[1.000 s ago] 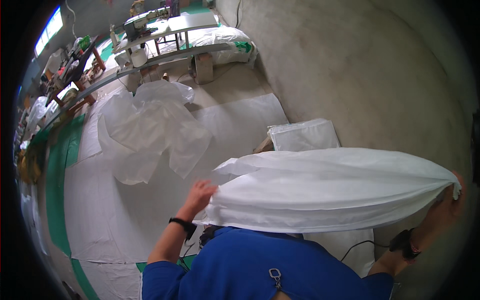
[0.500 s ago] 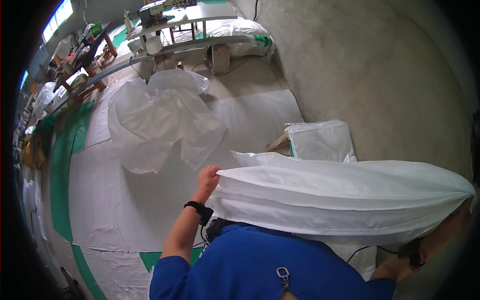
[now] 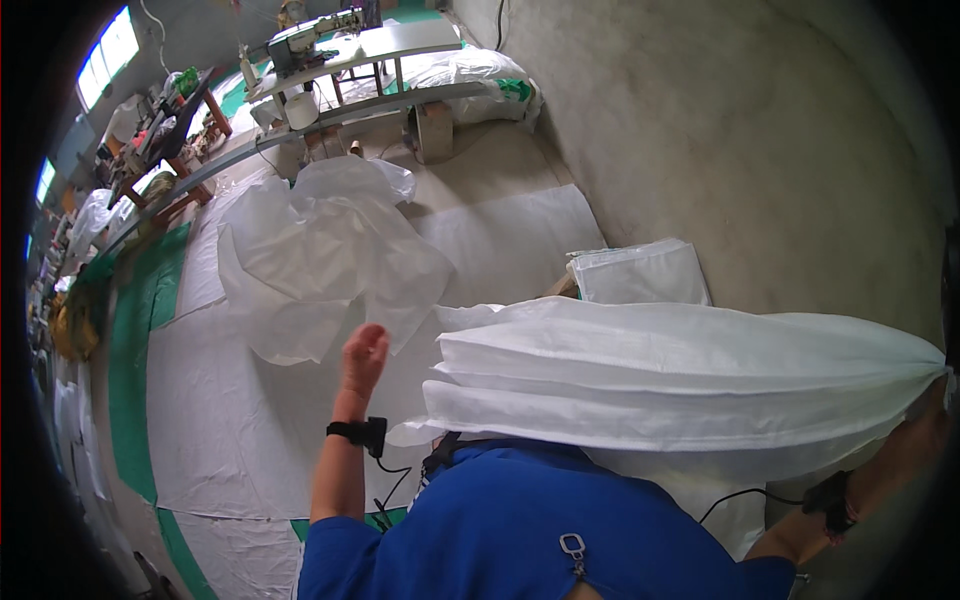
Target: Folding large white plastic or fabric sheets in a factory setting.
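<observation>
A long white woven-plastic sheet (image 3: 640,375) stretches in folds across my front, its right end drawn together to a point. At that point, by the right rim, my right hand (image 3: 936,400) grips the gathered end; its fingers are dark and partly hidden. My left hand (image 3: 365,352) is raised just left of the sheet's loose left end, apart from it. Its fingers look loosely curled, with nothing seen in them. Beyond it, a crumpled translucent white sheet (image 3: 335,250) lies on the floor covering.
Behind the stretched sheet sits a folded white stack (image 3: 640,272) near the grey wall (image 3: 760,150). White floor sheeting (image 3: 215,400) with a green strip (image 3: 130,370) spreads to the left. A sewing machine (image 3: 310,42) stands on a table (image 3: 415,38) at the back.
My left hand has let go of the sheet's left edge and moved left, away from it. The freed edge hangs in open folds. My right hand keeps its hold at the gathered end.
</observation>
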